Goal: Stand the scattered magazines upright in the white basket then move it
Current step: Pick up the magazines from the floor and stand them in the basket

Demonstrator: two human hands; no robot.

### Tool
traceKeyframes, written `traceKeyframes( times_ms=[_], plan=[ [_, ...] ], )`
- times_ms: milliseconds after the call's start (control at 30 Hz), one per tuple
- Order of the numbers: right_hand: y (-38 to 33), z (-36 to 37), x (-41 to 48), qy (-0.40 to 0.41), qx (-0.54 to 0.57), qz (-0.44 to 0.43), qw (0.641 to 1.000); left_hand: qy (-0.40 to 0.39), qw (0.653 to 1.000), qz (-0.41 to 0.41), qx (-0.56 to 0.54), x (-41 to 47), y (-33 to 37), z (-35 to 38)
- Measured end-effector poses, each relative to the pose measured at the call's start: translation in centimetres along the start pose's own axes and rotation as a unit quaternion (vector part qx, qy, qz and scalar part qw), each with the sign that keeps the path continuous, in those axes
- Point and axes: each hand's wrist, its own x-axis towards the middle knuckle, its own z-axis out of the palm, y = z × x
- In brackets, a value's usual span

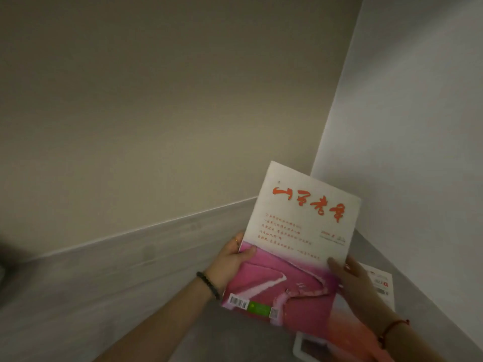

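Two walls meet in a corner up ahead: a beige wall [130,100] on the left, a white wall [418,126] on the right, with a pale grey skirting board [130,257] running along the foot of the beige one. Down below, a grey floor [235,335], and the light is dim.

Front and centre, the magazine [300,231] is up off the floor, held in the air in front of that corner and tilted a little to the right. Its cover is white on top with big red brush lettering and lines of small red print, and pink to red below. A barcode [238,301] and a green patch [258,308] sit along the bottom edge.

The left hand [230,259] grips its left edge, thumb on the cover, fingers behind; there is a ring on one finger and a dark bead bracelet [209,283] on the wrist. The right hand [352,283], a little blurred, holds the right edge, thumb tip on the cover, and a red cord [392,326] circles that wrist.

A second magazine [381,283] lies flat on the floor by the white wall, partly hidden behind the right hand.

At the bottom edge a white object [300,346] with a rounded corner peeks out under the held magazine. I cannot tell whether it is the basket, or what is in it.
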Motion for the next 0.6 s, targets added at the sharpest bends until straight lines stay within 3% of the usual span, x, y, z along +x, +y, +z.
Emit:
traceKeyframes(
  times_ms=[267,500,600],
  plan=[
    [-4.5,17.1,-3.3,-0.16,-0.068,-0.115,0.978,0.2,0.972,0.101,0.066,-11.0,5.2,-14.4],
    [-5.6,38.7,-11.0,-0.255,-0.196,-0.255,0.912,0.371,0.914,0.143,0.08,-25.4,10.6,-30.2],
    [-6.3,46.7,-14.3,-0.25,-0.18,-0.297,0.904,0.43,0.881,0.163,0.111,-30.8,12.8,-36.5]
  ],
)
